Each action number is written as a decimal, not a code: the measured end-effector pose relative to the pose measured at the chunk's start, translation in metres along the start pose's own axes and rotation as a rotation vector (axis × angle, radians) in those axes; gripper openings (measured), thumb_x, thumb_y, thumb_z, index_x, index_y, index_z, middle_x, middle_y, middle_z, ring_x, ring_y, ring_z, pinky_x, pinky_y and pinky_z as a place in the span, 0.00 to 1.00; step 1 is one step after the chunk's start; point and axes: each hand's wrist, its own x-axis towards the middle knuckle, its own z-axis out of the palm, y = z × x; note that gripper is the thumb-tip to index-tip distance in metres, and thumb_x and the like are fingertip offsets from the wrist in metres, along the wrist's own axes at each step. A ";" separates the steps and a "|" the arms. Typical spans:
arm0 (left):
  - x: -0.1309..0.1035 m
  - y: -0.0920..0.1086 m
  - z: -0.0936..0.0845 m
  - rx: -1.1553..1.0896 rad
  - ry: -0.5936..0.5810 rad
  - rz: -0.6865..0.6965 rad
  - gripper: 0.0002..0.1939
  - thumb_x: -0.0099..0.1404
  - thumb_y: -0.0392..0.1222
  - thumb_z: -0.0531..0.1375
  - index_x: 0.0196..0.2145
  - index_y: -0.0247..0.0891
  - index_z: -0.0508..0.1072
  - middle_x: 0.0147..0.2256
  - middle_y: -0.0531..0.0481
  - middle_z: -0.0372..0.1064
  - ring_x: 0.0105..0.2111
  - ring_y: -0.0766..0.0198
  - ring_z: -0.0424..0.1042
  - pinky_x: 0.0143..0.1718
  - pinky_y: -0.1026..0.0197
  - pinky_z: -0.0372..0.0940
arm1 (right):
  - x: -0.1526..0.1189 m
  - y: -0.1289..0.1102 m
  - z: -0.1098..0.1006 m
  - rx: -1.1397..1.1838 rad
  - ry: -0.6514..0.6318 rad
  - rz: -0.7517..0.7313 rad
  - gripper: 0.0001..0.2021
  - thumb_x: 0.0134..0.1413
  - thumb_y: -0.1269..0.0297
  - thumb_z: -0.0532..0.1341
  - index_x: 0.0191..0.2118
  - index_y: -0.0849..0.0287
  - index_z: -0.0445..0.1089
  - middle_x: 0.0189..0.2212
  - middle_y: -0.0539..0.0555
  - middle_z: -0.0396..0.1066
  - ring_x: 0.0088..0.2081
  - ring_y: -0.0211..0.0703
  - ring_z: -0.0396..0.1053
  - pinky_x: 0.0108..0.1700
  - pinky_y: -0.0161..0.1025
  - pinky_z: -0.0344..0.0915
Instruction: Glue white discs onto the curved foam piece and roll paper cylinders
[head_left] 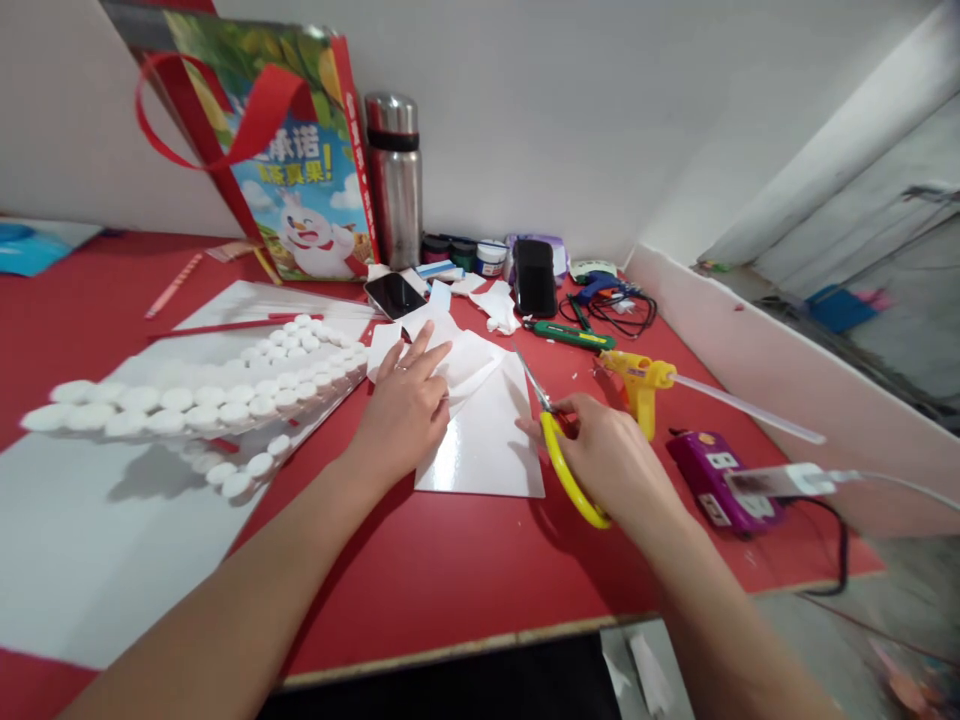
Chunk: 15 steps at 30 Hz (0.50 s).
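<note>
My left hand lies on crumpled white paper, fingers spread and holding nothing. Under that paper is a glossy white sheet, its front edge toward me. My right hand is closed on scissors with yellow handles, just right of the sheet. Their blades point away from me, toward the back of the table. Left of my left hand stands a structure of white round pieces in rows, on a large white board.
Right of the scissors are a yellow glue gun and a purple power strip with a plugged-in charger. Behind lie a green utility knife, a black phone-like device and a phone. A steel flask and gift bag stand at the back.
</note>
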 end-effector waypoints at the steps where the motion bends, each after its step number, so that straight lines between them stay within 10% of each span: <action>1: 0.001 0.003 -0.001 -0.048 0.038 -0.013 0.10 0.61 0.29 0.58 0.26 0.41 0.69 0.61 0.37 0.69 0.72 0.44 0.49 0.72 0.40 0.36 | 0.003 -0.002 0.000 -0.111 -0.007 0.023 0.21 0.63 0.44 0.59 0.42 0.61 0.72 0.34 0.67 0.79 0.38 0.64 0.78 0.34 0.46 0.63; 7: -0.004 0.024 -0.011 -0.271 0.367 -0.230 0.04 0.70 0.40 0.60 0.42 0.43 0.68 0.47 0.46 0.72 0.49 0.57 0.71 0.52 0.59 0.63 | 0.014 -0.016 0.001 -0.410 -0.123 0.033 0.16 0.66 0.59 0.54 0.47 0.67 0.72 0.38 0.73 0.79 0.42 0.69 0.79 0.34 0.48 0.64; 10: -0.007 0.025 -0.013 -0.450 0.473 -0.360 0.07 0.72 0.47 0.60 0.44 0.45 0.66 0.30 0.53 0.62 0.30 0.64 0.63 0.34 0.65 0.61 | 0.015 -0.026 -0.010 -0.467 -0.173 -0.081 0.13 0.62 0.62 0.58 0.45 0.65 0.73 0.38 0.71 0.79 0.43 0.68 0.79 0.35 0.48 0.65; 15: 0.002 0.022 -0.013 -0.781 0.620 -0.453 0.06 0.72 0.47 0.60 0.42 0.45 0.67 0.31 0.55 0.68 0.30 0.66 0.67 0.31 0.67 0.63 | 0.030 -0.051 -0.024 -0.064 0.048 -0.235 0.12 0.65 0.57 0.58 0.42 0.60 0.73 0.38 0.63 0.79 0.41 0.57 0.77 0.39 0.47 0.66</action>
